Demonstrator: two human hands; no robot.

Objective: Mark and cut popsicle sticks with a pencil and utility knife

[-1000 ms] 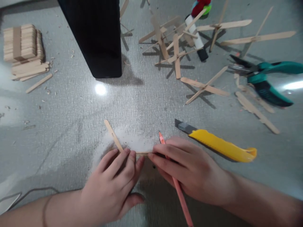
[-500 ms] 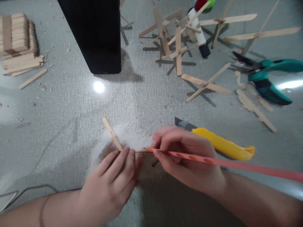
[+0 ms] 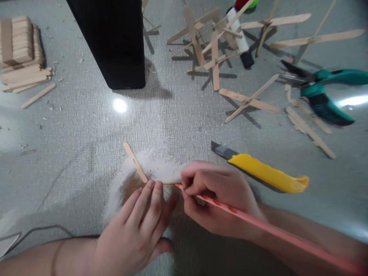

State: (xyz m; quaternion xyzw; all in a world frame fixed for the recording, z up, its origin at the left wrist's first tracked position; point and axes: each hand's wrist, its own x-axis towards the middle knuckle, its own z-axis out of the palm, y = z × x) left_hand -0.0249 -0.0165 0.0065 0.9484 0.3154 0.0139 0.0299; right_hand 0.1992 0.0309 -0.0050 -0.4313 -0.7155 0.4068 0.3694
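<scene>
A pink pencil (image 3: pixel 214 201) is pinched in the fingers of my right hand (image 3: pixel 218 191), its tip touching a thin craft stick (image 3: pixel 170 183) that shows as a narrow strip between my hands. My left hand (image 3: pixel 140 226) steadies that craft stick with its fingertips, the thumb held apart from it. My left fingers cover the strip's left end. Just beyond those fingertips a second craft stick (image 3: pixel 135 162) lies slanted, with a small dark mark on it. Under the fingers is a whitish patch with a brown area on the table (image 3: pixel 86 161).
A yellow utility knife (image 3: pixel 264 173) lies right, blade out. Teal-handled pliers (image 3: pixel 319 92) and cut sticks (image 3: pixel 312 132) lie beyond it. Crossed-stick pieces (image 3: pixel 248 100) and a white tube (image 3: pixel 238 32) are at the back right. A black slab (image 3: pixel 120 50) and stacked sticks (image 3: pixel 23 42) are further left.
The pencil's back end has swung down toward me and its tip has shifted slightly left and down. My right hand moved slightly left, uncovering more of the knife. My left thumb has spread outward.
</scene>
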